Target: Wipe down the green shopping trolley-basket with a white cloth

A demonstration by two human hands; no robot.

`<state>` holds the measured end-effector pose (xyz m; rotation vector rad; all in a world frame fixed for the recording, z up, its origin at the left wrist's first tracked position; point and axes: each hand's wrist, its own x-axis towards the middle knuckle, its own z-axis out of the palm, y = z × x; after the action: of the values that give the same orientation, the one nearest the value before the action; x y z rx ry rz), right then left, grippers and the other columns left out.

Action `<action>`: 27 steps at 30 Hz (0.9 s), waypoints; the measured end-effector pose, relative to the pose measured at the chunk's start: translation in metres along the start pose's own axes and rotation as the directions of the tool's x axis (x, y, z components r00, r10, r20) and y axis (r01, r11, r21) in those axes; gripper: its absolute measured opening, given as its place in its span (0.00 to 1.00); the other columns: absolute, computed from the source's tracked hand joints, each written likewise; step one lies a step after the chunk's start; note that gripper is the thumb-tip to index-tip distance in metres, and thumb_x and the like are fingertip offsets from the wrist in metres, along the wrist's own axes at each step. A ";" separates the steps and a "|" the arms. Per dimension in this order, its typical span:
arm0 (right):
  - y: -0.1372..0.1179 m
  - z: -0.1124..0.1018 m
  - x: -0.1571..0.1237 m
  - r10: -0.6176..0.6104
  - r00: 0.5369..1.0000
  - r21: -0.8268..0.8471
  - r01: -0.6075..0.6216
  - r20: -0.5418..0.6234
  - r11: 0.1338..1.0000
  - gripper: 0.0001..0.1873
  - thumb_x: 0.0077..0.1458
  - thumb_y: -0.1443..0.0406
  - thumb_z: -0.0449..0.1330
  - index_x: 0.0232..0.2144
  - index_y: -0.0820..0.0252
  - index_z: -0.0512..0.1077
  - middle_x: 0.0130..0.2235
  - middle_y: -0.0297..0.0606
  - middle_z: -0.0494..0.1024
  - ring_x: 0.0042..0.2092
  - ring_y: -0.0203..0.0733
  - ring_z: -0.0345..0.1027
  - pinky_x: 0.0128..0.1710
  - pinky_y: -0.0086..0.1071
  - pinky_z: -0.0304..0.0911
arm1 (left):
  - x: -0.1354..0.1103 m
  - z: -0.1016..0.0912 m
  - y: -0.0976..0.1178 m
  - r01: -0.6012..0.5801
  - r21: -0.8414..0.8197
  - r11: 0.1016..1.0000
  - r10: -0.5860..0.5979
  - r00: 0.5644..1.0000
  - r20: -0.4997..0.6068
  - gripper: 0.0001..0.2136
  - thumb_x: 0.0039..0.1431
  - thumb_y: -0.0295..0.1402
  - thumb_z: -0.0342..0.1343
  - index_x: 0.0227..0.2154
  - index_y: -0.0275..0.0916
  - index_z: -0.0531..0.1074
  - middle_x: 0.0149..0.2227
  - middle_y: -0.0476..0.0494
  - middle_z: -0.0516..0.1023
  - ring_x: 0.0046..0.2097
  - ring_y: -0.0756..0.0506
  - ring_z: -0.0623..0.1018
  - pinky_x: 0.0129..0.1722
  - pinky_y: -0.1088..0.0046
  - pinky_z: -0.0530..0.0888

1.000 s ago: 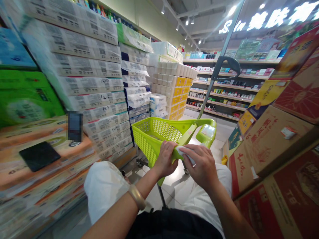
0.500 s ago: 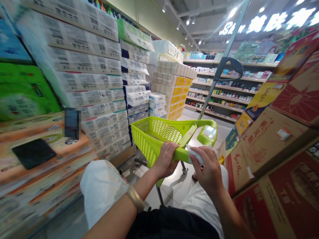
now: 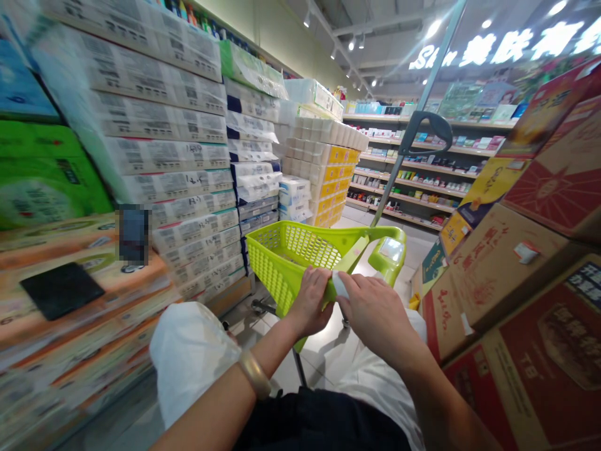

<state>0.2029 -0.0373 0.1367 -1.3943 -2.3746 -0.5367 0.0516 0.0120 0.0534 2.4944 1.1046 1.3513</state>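
A lime-green shopping basket cart (image 3: 291, 250) stands in the aisle just ahead of me. My left hand (image 3: 312, 300) is closed round its near rim; a gold bangle is on that wrist. My right hand (image 3: 370, 310) is closed on a small white cloth (image 3: 340, 283) and presses it against the rim right next to the left hand. The cart's grey pull handle (image 3: 425, 122) rises up behind the basket.
Tall stacks of wrapped tissue packs (image 3: 164, 156) fill the left side. Red and brown cartons (image 3: 511, 269) are piled close on the right. A black phone (image 3: 61, 289) lies on an orange pack at left. Shelves (image 3: 422, 181) of goods line the far end.
My right hand slid the white cloth right along the rim, then back left to beside my left hand. The left hand kept its grip.
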 end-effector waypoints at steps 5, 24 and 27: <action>-0.001 -0.007 0.021 0.038 0.968 -0.038 -0.030 0.248 0.999 0.08 0.60 0.62 0.55 0.34 0.60 0.71 0.30 0.44 0.79 0.31 0.47 0.75 0.30 0.34 0.59 | 0.000 0.000 0.001 -0.009 0.001 1.000 0.009 1.000 -0.004 0.22 0.50 0.28 0.51 0.50 0.42 0.57 0.47 0.38 0.68 0.51 0.38 0.67 0.60 0.47 0.55; 0.068 0.016 -0.028 -0.106 0.989 0.426 0.142 -0.106 0.894 0.16 0.64 0.60 0.50 0.53 0.53 0.66 0.52 0.39 0.72 0.58 0.45 0.59 0.57 0.41 0.58 | 0.003 -0.011 -0.006 -0.028 -0.023 0.999 0.029 0.998 0.049 0.16 0.57 0.36 0.52 0.47 0.40 0.61 0.45 0.39 0.69 0.48 0.39 0.68 0.59 0.51 0.58; 0.083 0.022 -0.025 -0.089 0.989 0.481 0.134 -0.116 0.866 0.15 0.65 0.59 0.48 0.49 0.54 0.68 0.50 0.39 0.73 0.59 0.45 0.59 0.58 0.42 0.57 | 0.003 -0.011 -0.006 -0.026 -0.025 0.999 0.028 0.998 0.057 0.17 0.57 0.36 0.51 0.48 0.39 0.60 0.46 0.38 0.69 0.49 0.39 0.68 0.60 0.50 0.56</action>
<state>0.2853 -0.0085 0.1186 -0.9874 -2.3054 -0.0093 0.0411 0.0153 0.0593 2.5229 1.0406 1.2832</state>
